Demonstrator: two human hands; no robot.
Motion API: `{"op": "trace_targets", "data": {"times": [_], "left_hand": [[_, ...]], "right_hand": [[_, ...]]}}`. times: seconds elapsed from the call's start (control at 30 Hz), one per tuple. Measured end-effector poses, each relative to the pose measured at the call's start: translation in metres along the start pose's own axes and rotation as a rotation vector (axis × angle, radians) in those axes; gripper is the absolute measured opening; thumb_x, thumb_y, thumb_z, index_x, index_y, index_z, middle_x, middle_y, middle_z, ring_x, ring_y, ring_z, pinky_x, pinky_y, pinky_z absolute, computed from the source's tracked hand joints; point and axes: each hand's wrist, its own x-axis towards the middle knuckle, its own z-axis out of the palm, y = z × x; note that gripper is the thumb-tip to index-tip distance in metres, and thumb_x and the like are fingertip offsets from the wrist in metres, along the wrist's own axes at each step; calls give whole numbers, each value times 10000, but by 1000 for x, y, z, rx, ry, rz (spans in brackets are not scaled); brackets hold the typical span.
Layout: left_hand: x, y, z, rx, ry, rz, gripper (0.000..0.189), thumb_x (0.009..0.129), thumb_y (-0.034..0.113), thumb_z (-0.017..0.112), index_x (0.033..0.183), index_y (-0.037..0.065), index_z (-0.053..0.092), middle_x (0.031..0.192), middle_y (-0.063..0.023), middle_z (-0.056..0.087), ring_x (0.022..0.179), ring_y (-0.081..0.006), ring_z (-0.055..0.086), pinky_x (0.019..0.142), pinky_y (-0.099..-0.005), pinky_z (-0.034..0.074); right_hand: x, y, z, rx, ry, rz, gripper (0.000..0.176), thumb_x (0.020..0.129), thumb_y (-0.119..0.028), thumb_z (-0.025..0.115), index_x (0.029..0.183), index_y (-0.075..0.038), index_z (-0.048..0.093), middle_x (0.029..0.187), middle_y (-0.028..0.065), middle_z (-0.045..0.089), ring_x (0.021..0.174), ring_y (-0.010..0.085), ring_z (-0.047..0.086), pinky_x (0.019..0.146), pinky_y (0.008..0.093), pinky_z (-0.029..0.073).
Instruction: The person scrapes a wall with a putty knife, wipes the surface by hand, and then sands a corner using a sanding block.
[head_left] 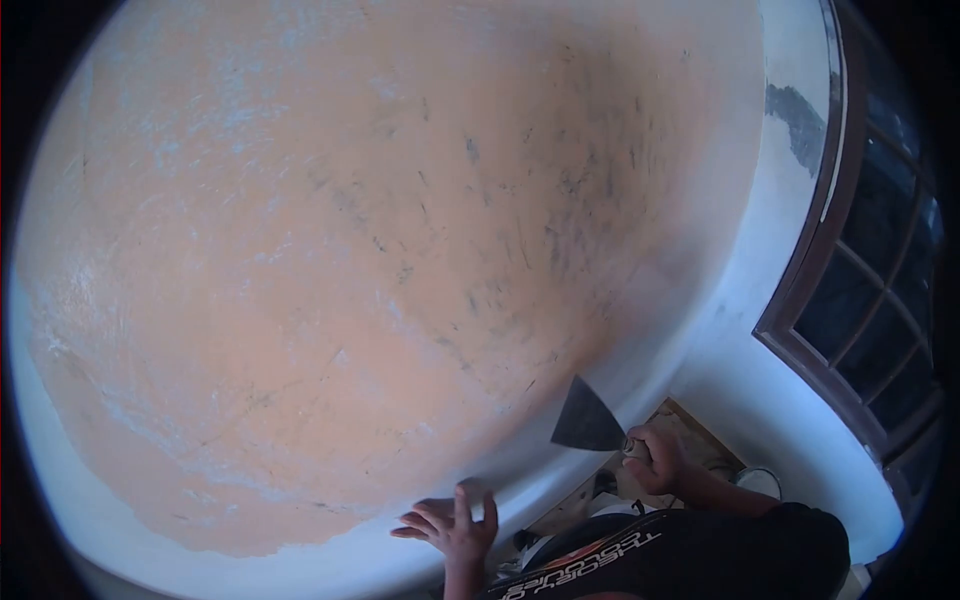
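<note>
An orange wall (pixel 380 250) with grey scratches and pale scraped patches fills most of the view. My right hand (pixel 655 458) is closed around the handle of a wide putty knife (pixel 585 418), whose dark blade lies against the wall near its pale lower edge. My left hand (pixel 452 525) rests flat on the wall with its fingers spread and holds nothing. A black sleeve with white lettering (pixel 700 550) shows at the bottom.
A brown-framed window (pixel 860 270) with dark panes stands at the right, beside a white wall strip (pixel 780 330). Below my hands lie a white bucket (pixel 760 482) and bits of floor clutter.
</note>
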Motion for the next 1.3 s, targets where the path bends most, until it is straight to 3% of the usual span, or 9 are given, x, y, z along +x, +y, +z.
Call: {"op": "trace_targets", "data": {"times": [0.13, 0.27, 0.37, 0.47, 0.63, 0.77, 1.03, 1.2, 1.3], "left_hand": [[-30, 2, 0, -27, -133, 48, 893, 781, 521, 717, 1564, 359, 318, 1630, -312, -87, 1473, -542, -185, 1006, -843, -100], [-36, -5, -4, 93, -277, 213, 1006, 767, 566, 738, 1590, 234, 262, 1594, -367, -147, 1429, -592, -236, 988, -859, -69], [-28, 19, -22, 52, -338, -4, 617, 1007, 452, 506, 1541, 258, 263, 1426, -318, 376, 1198, -655, 384, 859, -892, 240], [-35, 19, -13, 71, -212, -27, 551, 972, 578, 492, 1424, 267, 444, 1366, -361, 451, 1121, -754, 403, 814, -925, 238], [-38, 39, 8, -28, -207, -160, 1006, 809, 746, 577, 1597, 355, 89, 1390, -545, 257, 1144, -889, 135, 850, -956, 78], [-18, 71, 31, 111, -259, -290, 1231, 757, 628, 740, 1613, 130, 10, 1518, -454, -224, 1374, -661, -254, 961, -868, -51], [22, 132, 33, 407, -254, -327, 1530, 661, 812, 707, 1517, -21, -248, 1440, -500, -305, 1342, -684, -274, 1000, -838, -12], [62, 159, 9, 270, -643, -683, 1585, 646, 840, 700, 1465, -89, -288, 1425, -508, -316, 1335, -693, -261, 1061, -787, 118], [111, 198, -18, 220, -959, -842, 1499, 748, 789, 647, 1417, -156, -306, 1444, -515, -267, 1415, -628, -189, 1154, -695, -1]], "right_hand": [[9, -8, 23, 155, 105, 150, 367, 821, -251, 778, 1036, -14, 598, 767, 165, 661, 656, 351, 688, 592, 407, 546], [19, 4, 38, 34, 60, -41, 392, 804, -303, 802, 1007, -38, 596, 724, 127, 661, 618, 327, 681, 560, 404, 537], [26, 12, 30, 98, 3, -93, 381, 795, -305, 810, 986, -54, 597, 697, 103, 658, 605, 314, 681, 550, 393, 537], [27, 26, 31, 166, 60, -89, 351, 797, -293, 807, 966, -66, 598, 692, 92, 659, 598, 304, 683, 544, 386, 536], [7, 63, -9, 203, 222, 11, 323, 799, -275, 802, 955, -75, 602, 688, 87, 655, 592, 296, 683, 537, 383, 533], [-26, 103, -66, 54, 250, 70, 307, 806, -266, 800, 955, -75, 612, 698, 87, 654, 595, 293, 681, 531, 388, 526], [-71, 150, -154, -12, 70, 380, 293, 841, -287, 760, 1016, -77, 653, 814, 125, 690, 711, 347, 683, 606, 423, 532], [-74, 175, -186, -69, -171, 335, 302, 848, -310, 712, 1087, -132, 670, 907, 102, 714, 791, 337, 697, 670, 443, 547], [-70, 182, -193, -94, -276, 312, 318, 846, -319, 687, 1118, -155, 674, 943, 89, 717, 831, 320, 702, 696, 455, 548]]}}
